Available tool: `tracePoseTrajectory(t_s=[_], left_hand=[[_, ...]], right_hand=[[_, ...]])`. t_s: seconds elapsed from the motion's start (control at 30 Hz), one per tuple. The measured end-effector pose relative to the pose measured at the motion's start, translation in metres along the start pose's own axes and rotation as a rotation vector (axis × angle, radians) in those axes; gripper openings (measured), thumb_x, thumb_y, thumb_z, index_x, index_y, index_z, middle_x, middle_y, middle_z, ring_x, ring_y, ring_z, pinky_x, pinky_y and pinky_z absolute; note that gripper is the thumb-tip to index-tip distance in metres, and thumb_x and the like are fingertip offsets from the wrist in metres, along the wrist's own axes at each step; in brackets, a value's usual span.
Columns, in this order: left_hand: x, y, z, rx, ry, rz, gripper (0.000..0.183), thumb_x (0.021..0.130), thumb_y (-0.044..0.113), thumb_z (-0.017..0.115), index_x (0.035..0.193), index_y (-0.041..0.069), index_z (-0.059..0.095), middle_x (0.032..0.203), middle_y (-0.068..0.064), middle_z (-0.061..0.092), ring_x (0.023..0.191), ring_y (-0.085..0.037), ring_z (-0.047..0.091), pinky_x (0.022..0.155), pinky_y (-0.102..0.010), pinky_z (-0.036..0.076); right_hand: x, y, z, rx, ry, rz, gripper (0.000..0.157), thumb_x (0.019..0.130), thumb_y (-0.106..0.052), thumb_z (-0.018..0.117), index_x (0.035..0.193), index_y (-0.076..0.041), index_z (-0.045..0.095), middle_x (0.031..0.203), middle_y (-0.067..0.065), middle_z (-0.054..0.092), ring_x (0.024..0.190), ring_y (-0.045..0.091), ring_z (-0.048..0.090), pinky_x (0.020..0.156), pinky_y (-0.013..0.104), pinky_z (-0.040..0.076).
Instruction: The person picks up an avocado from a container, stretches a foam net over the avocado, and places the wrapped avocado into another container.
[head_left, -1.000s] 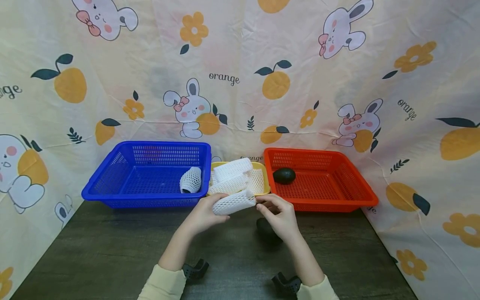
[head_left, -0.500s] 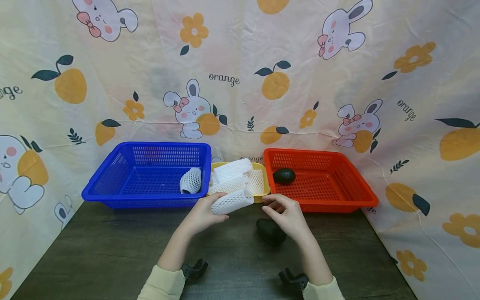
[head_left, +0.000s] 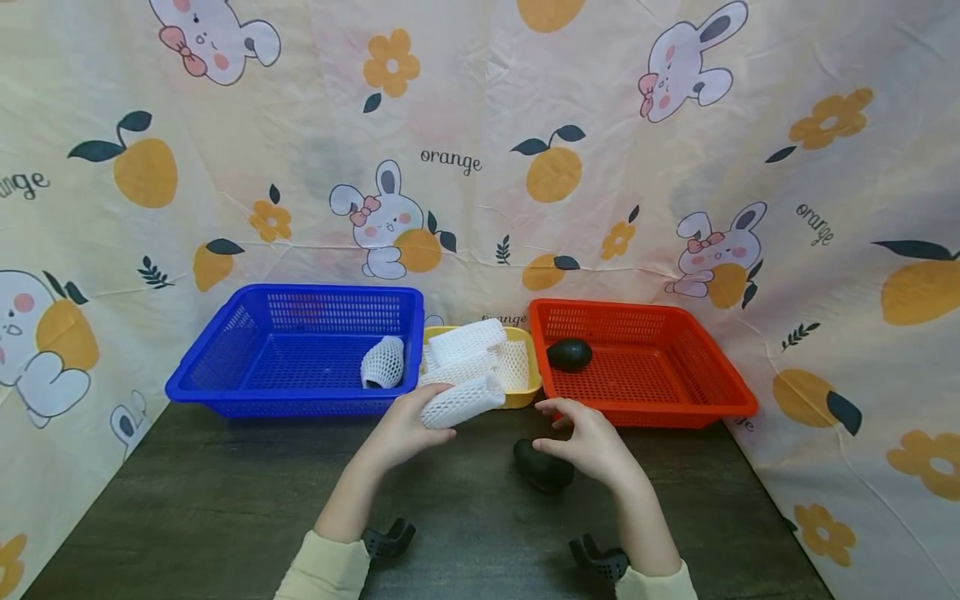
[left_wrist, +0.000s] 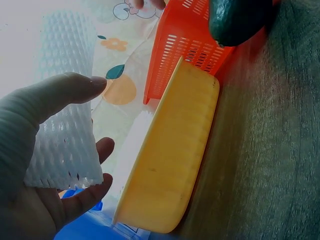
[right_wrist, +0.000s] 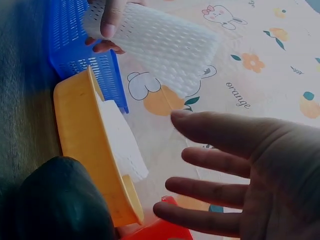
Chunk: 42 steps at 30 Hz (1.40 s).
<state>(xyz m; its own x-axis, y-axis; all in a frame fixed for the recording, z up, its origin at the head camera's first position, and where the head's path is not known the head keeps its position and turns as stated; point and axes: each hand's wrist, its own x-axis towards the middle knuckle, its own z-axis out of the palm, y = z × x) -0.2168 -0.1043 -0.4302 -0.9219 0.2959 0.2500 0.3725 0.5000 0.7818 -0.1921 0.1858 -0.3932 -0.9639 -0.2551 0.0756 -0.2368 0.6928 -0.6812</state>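
One white foam-net sleeve [head_left: 465, 403] lay between the thumb and bent fingers of the left hand [head_left: 405, 429], its far end beyond the fingertips and turned towards the right hand [head_left: 588, 437], whose fingers were spread apart and had hold of nothing. Below the thumb side of those spread fingers, a dark avocado [head_left: 543, 468] rested on the table [head_left: 450, 517], apart from them as far as the right wrist view told. The likeliest trouble seemed to be the avocado rolling, since its rounded, apparently smooth skin could slip away from a one-sided nudge by the right thumb. Too firm a left grip might also flatten the soft sleeve and narrow its mouth, while too loose a one could let it drop towards the yellow basket [head_left: 519, 401], just beyond the left fingers, among the other sleeves [head_left: 468, 340]
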Motion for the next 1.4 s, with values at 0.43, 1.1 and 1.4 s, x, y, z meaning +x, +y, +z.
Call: tracePoseTrajectory(t_s=[0.43,1.1,1.4], left_hand=[[-0.002,0.001,-0.001,-0.054,0.002,-0.024,0.058,0.073,0.015,0.084,0.126,0.010,0.060,0.122,-0.005,0.061,0.109,-0.024,0.056,0.091,-0.051,0.043],[-0.002,0.002,0.001,-0.075,-0.035,-0.043,0.058,0.075,0.019,0.083,0.127,0.012,0.060,0.125,-0.004,0.059,0.112,-0.025,0.054,0.093,-0.052,0.043],[-0.002,0.003,0.000,-0.058,-0.027,-0.025,0.058,0.074,0.017,0.083,0.127,0.010,0.060,0.125,-0.005,0.059,0.114,-0.025,0.054,0.094,-0.050,0.042]], right_hand=[[-0.001,0.006,0.000,-0.107,-0.115,0.121,0.059,0.071,-0.024,0.085,0.123,-0.011,0.062,0.120,0.009,0.061,0.107,0.029,0.057,0.087,0.050,0.045],[0.001,0.027,0.008,-0.177,-0.268,0.206,0.067,0.067,-0.021,0.088,0.125,-0.007,0.058,0.123,0.010,0.058,0.110,0.030,0.053,0.090,0.054,0.042],[0.003,0.026,0.013,-0.122,-0.285,0.191,0.055,0.066,-0.020,0.089,0.112,-0.007,0.062,0.106,0.006,0.062,0.096,0.023,0.056,0.083,0.046,0.045]])
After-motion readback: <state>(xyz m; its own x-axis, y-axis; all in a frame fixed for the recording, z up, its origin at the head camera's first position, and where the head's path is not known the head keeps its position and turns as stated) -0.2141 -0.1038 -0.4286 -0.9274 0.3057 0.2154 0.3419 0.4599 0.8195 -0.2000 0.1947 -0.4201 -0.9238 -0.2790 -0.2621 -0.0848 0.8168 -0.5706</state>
